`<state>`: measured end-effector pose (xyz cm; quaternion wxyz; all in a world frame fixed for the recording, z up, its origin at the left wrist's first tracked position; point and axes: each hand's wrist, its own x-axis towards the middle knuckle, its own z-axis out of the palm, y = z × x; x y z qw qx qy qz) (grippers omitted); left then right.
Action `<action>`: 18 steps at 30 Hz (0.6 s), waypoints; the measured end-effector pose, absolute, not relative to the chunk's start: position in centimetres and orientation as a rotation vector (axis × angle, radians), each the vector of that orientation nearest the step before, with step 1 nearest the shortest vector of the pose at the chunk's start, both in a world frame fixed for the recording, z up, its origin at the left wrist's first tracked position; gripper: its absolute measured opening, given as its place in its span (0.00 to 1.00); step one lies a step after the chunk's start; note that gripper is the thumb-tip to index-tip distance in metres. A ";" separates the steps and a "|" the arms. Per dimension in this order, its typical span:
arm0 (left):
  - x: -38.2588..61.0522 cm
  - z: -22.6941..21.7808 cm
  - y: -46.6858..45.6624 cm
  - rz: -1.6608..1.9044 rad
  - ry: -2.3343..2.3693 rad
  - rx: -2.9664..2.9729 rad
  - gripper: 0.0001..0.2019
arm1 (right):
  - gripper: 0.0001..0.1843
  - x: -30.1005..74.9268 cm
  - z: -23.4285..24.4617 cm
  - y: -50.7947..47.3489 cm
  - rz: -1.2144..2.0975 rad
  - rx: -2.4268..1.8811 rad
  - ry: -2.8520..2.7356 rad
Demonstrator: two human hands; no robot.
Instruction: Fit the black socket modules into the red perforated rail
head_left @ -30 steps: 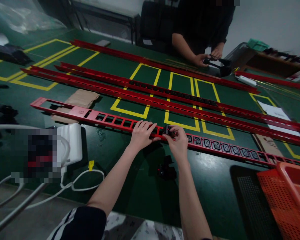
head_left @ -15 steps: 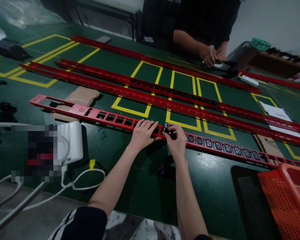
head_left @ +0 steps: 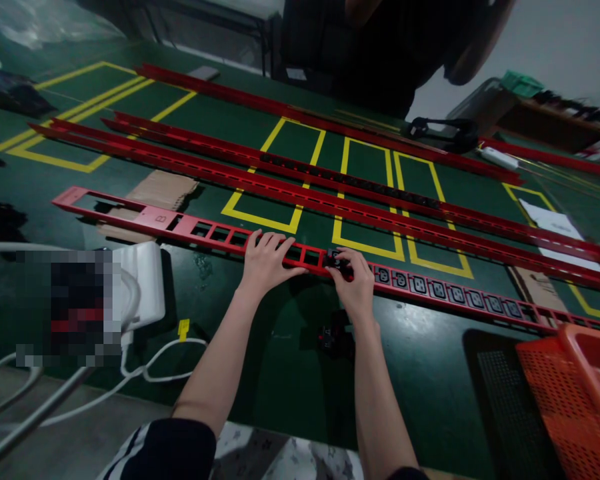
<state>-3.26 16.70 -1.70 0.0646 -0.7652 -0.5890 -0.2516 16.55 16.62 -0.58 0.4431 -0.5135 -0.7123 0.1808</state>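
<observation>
A long red slotted rail (head_left: 170, 223) lies across the green table in front of me. My left hand (head_left: 266, 261) rests flat on the rail, fingers stretched out over its empty cut-outs. My right hand (head_left: 354, 283) pinches a small black socket module (head_left: 336, 259) at the rail, just left of the row of sockets (head_left: 445, 293) seated in the rail. Another black socket part (head_left: 334, 335) lies on the table under my right wrist.
Several more red rails (head_left: 330, 200) lie parallel further back over yellow floor-tape boxes. An orange perforated basket (head_left: 570, 393) stands at the near right. A white device with cables (head_left: 140, 280) sits at the left. A person in dark clothes (head_left: 380, 47) stands across the table.
My left hand slid left along the rail. My right hand stays on the socket module at the rail. The person opposite lifted both hands away from the black tool on the table.
</observation>
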 end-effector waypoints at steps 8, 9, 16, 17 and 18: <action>-2.9 -2.4 16.8 -0.812 -1.709 -2.272 0.28 | 0.09 16.7 -0.3 16.4 0.405 -1.250 -1.829; -2.8 -2.4 16.8 -0.813 -1.704 -2.274 0.28 | 0.10 16.7 -0.3 16.4 0.397 -1.254 -1.830; -2.3 -2.4 16.7 -0.789 -1.687 -2.287 0.28 | 0.10 17.3 -0.2 16.2 0.357 -1.273 -1.822; -2.3 -2.4 16.7 -0.790 -1.692 -2.293 0.28 | 0.10 17.3 -0.2 16.2 0.363 -1.274 -1.822; -2.3 -2.4 16.7 -0.795 -1.698 -2.296 0.28 | 0.10 17.3 -0.3 16.2 0.370 -1.273 -1.825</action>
